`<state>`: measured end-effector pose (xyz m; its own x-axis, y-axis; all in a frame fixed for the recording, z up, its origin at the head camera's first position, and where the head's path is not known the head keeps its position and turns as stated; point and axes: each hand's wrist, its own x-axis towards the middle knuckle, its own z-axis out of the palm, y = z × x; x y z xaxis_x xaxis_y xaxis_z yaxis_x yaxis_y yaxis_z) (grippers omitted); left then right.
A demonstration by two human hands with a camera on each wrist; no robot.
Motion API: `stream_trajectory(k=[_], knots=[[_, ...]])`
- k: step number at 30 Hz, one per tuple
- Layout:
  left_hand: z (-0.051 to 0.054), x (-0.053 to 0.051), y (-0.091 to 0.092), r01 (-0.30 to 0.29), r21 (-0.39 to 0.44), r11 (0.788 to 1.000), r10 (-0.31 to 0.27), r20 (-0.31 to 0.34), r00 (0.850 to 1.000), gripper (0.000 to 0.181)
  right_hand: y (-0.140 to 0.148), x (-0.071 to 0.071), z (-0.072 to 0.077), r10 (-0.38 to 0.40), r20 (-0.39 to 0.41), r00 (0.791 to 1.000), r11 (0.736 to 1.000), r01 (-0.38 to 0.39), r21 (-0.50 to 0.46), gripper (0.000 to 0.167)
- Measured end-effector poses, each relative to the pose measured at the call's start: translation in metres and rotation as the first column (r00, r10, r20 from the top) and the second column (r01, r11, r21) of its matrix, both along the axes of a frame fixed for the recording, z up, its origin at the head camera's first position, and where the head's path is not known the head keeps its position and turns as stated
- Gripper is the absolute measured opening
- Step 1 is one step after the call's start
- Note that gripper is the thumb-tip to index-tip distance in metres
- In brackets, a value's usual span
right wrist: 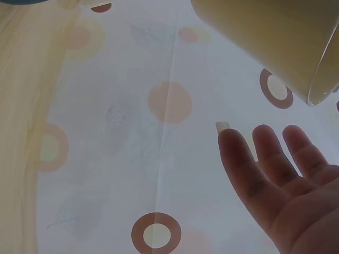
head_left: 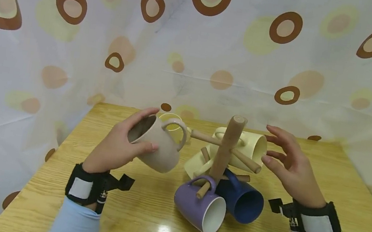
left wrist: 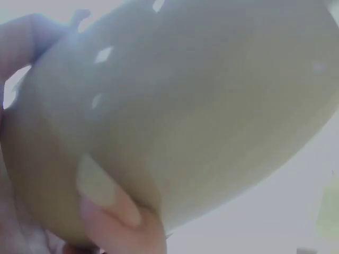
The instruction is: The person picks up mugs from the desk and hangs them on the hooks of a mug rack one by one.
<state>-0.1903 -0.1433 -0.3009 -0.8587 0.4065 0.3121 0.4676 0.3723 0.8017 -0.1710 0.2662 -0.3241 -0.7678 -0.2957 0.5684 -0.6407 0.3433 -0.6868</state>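
Observation:
My left hand (head_left: 118, 144) grips a light grey mug (head_left: 163, 146) near its rim, tilted, its handle toward the wooden mug rack (head_left: 225, 150). In the left wrist view the thumb presses on the side of the grey mug (left wrist: 201, 100). An upper cream mug (head_left: 251, 148) hangs on the rack; my right hand (head_left: 291, 168) is beside its rim, fingers spread, holding nothing. The right wrist view shows the right hand (right wrist: 286, 185) below that cream mug (right wrist: 275, 42). A purple mug (head_left: 199, 206) and a blue mug (head_left: 243, 202) hang lower, with another cream mug (head_left: 194, 165) behind.
Behind the grey mug, near the table's back edge, is a pale yellow rimmed object (head_left: 174, 126), partly hidden. A wooden table (head_left: 134, 220) lies under everything. A white cloth (head_left: 178, 70) with brown and orange circles hangs behind it and at the sides.

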Motion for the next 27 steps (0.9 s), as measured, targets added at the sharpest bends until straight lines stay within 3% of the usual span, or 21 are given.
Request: stream_trajectory(k=[4,7,9,11,16,20,23,27], knots=[[0.002,0.001,-0.007,0.143,0.120,0.982,-0.150,0.053,0.987,0.067,0.000,0.001,0.001,0.010,0.010,1.000,1.000,-0.010,-0.023,0.067],[-0.003,-0.002,-0.002,0.261,0.207,0.943,-0.277,0.057,0.959,0.067,0.000,0.002,0.001,0.009,0.019,1.000,1.000,-0.008,-0.024,0.066],[-0.008,-0.006,0.007,0.299,0.291,0.909,-0.331,0.067,0.941,0.068,0.000,0.002,0.000,0.004,0.020,1.000,1.000,-0.003,-0.020,0.066],[-0.014,-0.009,0.017,0.288,0.386,0.877,-0.347,0.091,0.934,0.071,-0.001,0.002,0.000,-0.001,0.022,1.000,1.000,0.001,-0.017,0.066],[-0.036,-0.018,0.044,0.189,0.587,0.787,-0.340,0.158,0.927,0.071,-0.002,0.003,-0.003,0.003,0.015,1.000,1.000,-0.002,-0.024,0.066],[-0.048,-0.021,0.058,0.149,0.664,0.732,-0.356,0.187,0.916,0.065,-0.003,0.004,-0.004,0.015,0.000,1.000,1.000,-0.015,-0.023,0.064],[-0.050,-0.020,0.064,0.137,0.669,0.730,-0.353,0.198,0.915,0.057,-0.005,0.004,-0.004,0.016,-0.011,1.000,1.000,-0.016,-0.015,0.064],[-0.049,-0.018,0.070,0.133,0.638,0.759,-0.335,0.207,0.919,0.049,-0.009,0.003,-0.004,0.012,-0.018,1.000,1.000,-0.012,0.009,0.066]])
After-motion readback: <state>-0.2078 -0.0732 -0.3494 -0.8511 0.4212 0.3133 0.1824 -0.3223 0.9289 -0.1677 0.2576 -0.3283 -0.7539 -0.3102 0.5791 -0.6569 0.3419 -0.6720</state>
